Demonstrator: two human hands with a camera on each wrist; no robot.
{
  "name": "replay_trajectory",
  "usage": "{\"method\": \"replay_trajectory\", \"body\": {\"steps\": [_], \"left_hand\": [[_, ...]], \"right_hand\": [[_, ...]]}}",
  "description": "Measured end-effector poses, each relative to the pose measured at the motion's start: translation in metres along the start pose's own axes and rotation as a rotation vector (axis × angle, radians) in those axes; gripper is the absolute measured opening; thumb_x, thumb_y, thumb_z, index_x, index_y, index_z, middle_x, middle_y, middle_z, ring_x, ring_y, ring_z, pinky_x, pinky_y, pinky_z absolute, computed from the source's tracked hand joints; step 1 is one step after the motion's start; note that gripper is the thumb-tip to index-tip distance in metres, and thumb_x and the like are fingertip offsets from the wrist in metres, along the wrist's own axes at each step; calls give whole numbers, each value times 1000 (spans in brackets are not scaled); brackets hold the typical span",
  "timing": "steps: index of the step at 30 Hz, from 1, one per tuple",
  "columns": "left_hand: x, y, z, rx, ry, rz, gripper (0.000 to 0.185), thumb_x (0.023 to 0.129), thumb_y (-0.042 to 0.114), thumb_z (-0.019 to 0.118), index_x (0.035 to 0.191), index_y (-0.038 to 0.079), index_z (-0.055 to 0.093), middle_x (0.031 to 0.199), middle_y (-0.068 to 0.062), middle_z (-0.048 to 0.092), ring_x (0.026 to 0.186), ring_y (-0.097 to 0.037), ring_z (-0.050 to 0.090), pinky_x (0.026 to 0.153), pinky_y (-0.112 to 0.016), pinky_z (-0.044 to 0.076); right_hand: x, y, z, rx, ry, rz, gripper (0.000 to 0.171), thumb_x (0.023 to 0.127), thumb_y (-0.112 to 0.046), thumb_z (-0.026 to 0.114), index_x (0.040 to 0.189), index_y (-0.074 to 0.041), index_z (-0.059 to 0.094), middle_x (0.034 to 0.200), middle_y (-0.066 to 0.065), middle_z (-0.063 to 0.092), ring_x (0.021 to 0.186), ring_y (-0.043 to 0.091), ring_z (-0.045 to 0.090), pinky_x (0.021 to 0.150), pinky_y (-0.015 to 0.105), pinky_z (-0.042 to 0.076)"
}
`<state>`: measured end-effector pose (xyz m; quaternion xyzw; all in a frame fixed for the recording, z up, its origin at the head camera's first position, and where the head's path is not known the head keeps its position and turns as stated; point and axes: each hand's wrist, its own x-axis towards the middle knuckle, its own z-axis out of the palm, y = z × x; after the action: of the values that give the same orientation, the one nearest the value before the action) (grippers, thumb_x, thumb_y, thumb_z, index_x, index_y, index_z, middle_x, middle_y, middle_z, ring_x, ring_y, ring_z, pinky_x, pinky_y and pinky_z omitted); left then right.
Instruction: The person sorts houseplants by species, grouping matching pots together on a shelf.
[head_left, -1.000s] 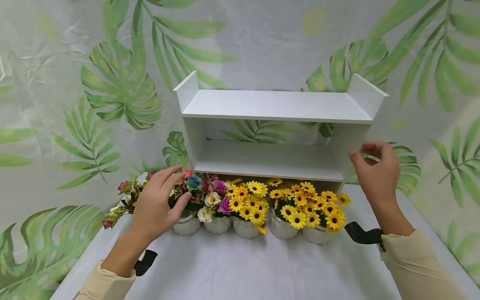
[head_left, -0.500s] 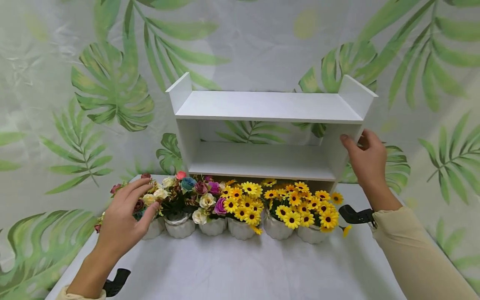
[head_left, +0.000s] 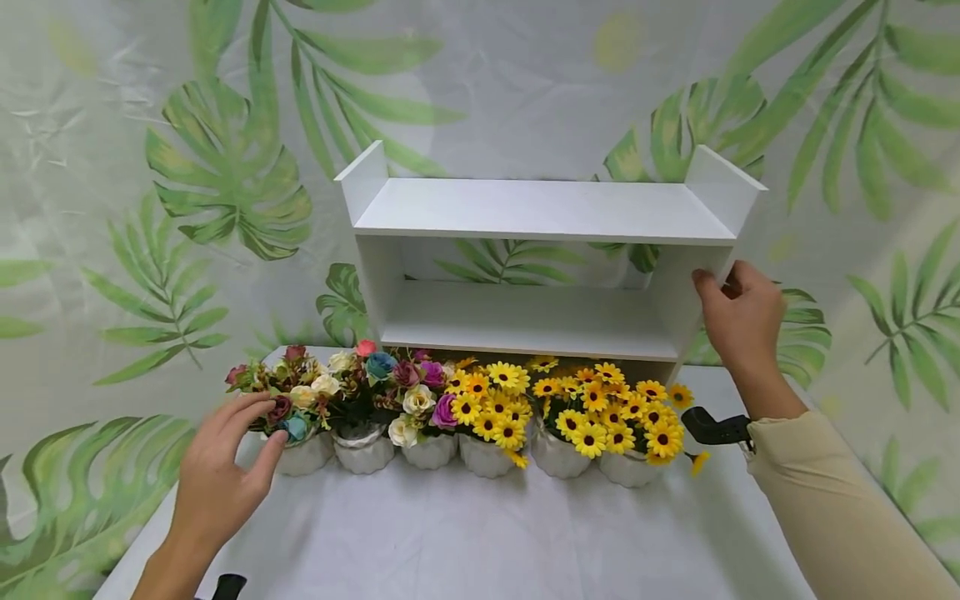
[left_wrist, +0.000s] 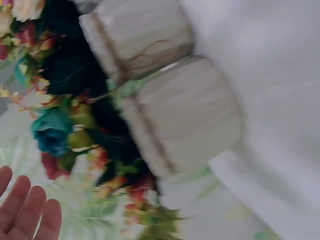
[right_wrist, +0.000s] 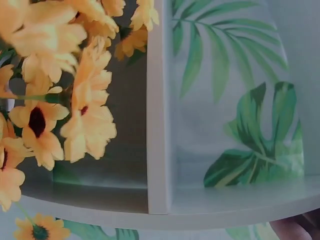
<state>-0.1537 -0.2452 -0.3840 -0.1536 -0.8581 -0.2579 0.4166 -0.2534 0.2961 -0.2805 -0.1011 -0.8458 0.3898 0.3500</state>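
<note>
White cloth (head_left: 480,533) covers the table nearest the camera, with a leaf-print backdrop (head_left: 225,167) hanging behind everything. Closest in, a person's left hand (head_left: 217,475) hovers over the cloth at the left end of a row of six small white ribbed pots, fingers loosely spread and gripping nothing, the fingertips (head_left: 258,404) just at the blooms of the end pot of mixed roses (head_left: 288,417); the left wrist view shows that pot's pale ribbed side (left_wrist: 185,117) and a teal rose (left_wrist: 52,130) close up, blurred, with bare fingertips at the lower left corner. Two more pots of mixed roses (head_left: 390,400) stand touching to its right, followed by three pots of yellow daisies (head_left: 577,408) that finish the row. Black wrist-camera mounts show at both cream sleeves (head_left: 825,492). Just behind the flowers stands a white two-tier shelf unit (head_left: 540,212), both tiers bare. At its right end panel the right hand (head_left: 738,312) grips the front edge, thumb on the inner face and fingers curled round the outside. From the right wrist view, the panel's edge (right_wrist: 159,100) rises beside blurred yellow daisies (right_wrist: 75,100).
</note>
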Motion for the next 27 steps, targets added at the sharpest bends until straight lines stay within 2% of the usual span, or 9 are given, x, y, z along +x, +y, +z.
{"method": "replay_trajectory", "body": {"steps": [6,9,11,14,16,19,21,23,27], "left_hand": [[-24,-9,-1,35,38,-34,29,71,-5,75,100,-1,71,101,-14,69,77,-2,51,66,-10,41],[-33,-11,1,76,-26,-70,16,72,-2,77,85,7,72,82,-4,69,65,-1,50,57,-14,40],[-37,-12,2,119,-124,-139,12,76,4,78,78,13,71,74,2,66,61,-3,50,53,-17,39],[-39,-15,4,169,-282,-278,6,82,14,76,78,15,71,74,3,67,61,-8,55,53,-23,39],[-38,-19,5,170,-372,-383,11,87,21,73,90,11,72,84,-4,70,67,-14,61,56,-28,43],[-36,-28,7,116,-457,-504,39,92,28,68,118,-1,62,111,-20,66,85,-30,67,66,-41,51],[-34,-34,10,58,-508,-570,59,94,32,66,135,-6,48,129,-27,55,102,-39,64,77,-51,52],[-31,-40,13,-5,-552,-617,75,94,34,66,145,-8,33,142,-32,42,117,-47,56,89,-58,50],[-27,-49,20,-120,-570,-765,82,93,36,67,148,-8,25,151,-33,32,134,-49,41,103,-60,43]], "right_hand": [[0,3,3,18,17,-29,42,98,-35,55,127,-7,64,128,13,69,112,23,69,89,26,58],[-1,2,3,27,14,-27,44,99,-36,53,134,-9,60,133,12,66,119,32,66,97,49,55],[-1,1,3,33,17,-33,45,99,-35,52,134,-8,60,134,14,65,119,35,65,97,55,52],[-2,0,3,15,26,-27,43,99,-33,51,128,-4,63,130,16,67,117,36,66,95,51,55],[-2,0,3,2,31,-36,42,100,-32,51,125,-1,63,126,19,68,112,36,67,85,33,60],[-2,1,3,-32,34,-59,41,100,-31,49,121,2,61,115,23,69,88,18,69,65,9,45],[-1,2,3,-50,38,-81,41,100,-30,47,119,3,59,107,25,68,74,0,56,57,5,31],[-1,2,4,-60,40,-88,40,100,-30,47,119,4,59,104,25,67,70,-11,42,56,5,30],[-1,2,7,-48,21,-92,42,100,-30,47,124,3,58,112,25,68,79,6,60,60,4,30]]}}
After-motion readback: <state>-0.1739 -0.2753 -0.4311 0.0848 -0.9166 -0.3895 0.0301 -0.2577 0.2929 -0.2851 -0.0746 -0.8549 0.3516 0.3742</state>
